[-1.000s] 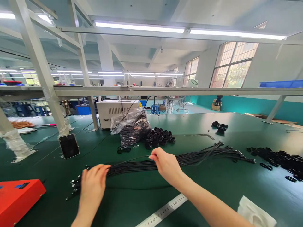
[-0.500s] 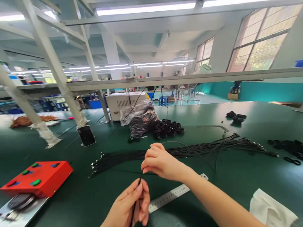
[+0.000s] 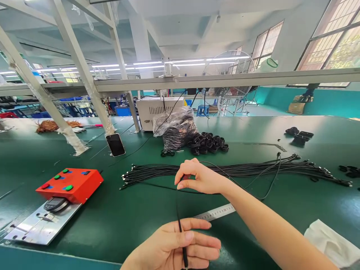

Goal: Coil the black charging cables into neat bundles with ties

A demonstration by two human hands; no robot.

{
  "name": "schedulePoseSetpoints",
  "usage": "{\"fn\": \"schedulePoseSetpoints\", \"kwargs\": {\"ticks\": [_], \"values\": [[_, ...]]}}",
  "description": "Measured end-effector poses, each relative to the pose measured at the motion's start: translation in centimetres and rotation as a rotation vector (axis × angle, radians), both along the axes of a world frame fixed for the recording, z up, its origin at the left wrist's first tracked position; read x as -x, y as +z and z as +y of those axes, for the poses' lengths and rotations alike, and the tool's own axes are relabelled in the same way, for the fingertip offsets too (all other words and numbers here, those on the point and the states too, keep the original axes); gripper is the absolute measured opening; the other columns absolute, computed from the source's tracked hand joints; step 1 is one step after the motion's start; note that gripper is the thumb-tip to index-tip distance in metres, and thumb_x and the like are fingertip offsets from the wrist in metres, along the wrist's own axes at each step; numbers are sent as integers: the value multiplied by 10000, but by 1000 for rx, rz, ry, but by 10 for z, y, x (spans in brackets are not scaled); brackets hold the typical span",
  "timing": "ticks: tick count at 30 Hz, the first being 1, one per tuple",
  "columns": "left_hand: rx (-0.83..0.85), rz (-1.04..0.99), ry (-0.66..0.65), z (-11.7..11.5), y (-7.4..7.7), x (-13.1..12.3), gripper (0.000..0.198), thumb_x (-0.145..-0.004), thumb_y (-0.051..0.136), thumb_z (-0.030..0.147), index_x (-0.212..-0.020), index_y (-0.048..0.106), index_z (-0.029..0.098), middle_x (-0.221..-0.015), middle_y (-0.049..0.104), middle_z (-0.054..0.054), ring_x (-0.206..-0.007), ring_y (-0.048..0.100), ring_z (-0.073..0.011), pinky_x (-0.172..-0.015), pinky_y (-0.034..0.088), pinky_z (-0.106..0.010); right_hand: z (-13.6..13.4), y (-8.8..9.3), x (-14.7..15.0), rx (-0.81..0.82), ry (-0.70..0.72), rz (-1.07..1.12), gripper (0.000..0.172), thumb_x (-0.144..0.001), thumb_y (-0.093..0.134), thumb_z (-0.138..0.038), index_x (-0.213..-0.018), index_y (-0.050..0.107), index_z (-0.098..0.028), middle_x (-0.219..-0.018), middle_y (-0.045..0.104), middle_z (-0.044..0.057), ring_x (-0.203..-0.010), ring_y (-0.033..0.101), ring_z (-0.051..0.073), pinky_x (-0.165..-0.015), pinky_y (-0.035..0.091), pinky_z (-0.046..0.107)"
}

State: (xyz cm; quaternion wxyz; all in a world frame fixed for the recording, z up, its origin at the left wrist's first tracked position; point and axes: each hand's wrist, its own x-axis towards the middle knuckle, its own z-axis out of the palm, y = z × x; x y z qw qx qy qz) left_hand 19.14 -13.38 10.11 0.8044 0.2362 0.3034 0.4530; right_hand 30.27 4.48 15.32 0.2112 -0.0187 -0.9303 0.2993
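Observation:
A thin black cable runs upright between my two hands, in front of the bench's middle. My left hand is low in the view, palm up, the thumb pressing the cable against fairly straight fingers. A thicker black end with a small metallic tip pokes out below that thumb. Higher up, my right hand pinches the same cable between thumb and curled fingers. Beyond it lies a long bundle of black cables with silvery ends. Under my right forearm, a steel ruler is partly covered.
On the left sits a red box with green buttons, joined to a metal plate with a dial gauge. A phone leans on a post. Coiled black cables stand by a plastic bag. A white cloth lies right.
My left fingers have straightened and spread from their tighter curl, thumb still on the cable. The hands are farther apart, with more cable showing between them. The view has shifted left and down.

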Motion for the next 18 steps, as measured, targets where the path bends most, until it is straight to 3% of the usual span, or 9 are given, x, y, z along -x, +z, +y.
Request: {"fn": "schedulePoseSetpoints", "kwargs": {"ticks": [5, 7, 12, 15, 18], "values": [[-82, -141, -5, 1, -6, 0, 370, -923, 449, 179, -1264, 578, 114, -1243, 650, -201, -925, 727, -241, -579, 557, -168, 0, -7, -1, 308, -20, 179, 139, -862, 643, -322, -820, 603, -196, -856, 617, 12, -779, 570, 147, -751, 467, 302], [-107, -189, -17, 1, -5, -3, 369, -911, 449, 169, -1244, 595, 111, -1261, 638, -203, -933, 723, -258, -559, 562, -170, 0, -10, 0, 338, -37, 203, 144, -867, 632, -326, -821, 595, -195, -854, 608, 13, -769, 566, 142, -716, 483, 284], [-71, -188, 9, 0, -5, -13, 350, -947, 462, 222, -1260, 591, 136, -1188, 686, -186, -990, 703, -246, -661, 579, -188, 2, -16, -5, 101, -49, 135, 94, -903, 588, -267, -925, 657, -207, -883, 646, 30, -830, 589, 155, -787, 489, 306], [0, -153, 27, -1, -6, -16, 353, -968, 422, 263, -1248, 603, 143, -1146, 710, -172, -946, 719, -226, -658, 580, -185, 1, -24, -10, -120, 3, 137, 197, -933, 529, -209, -1054, 680, -247, -958, 684, 40, -923, 606, 168, -948, 435, 376], [-11, -157, 32, 0, -4, -17, 368, -970, 408, 238, -1291, 568, 153, -1194, 687, -164, -963, 713, -232, -676, 584, -202, -2, -37, -11, -243, -14, 224, 264, -958, 455, -168, -1076, 672, -261, -1005, 712, 23, -938, 629, 151, -1053, 363, 422]]}}
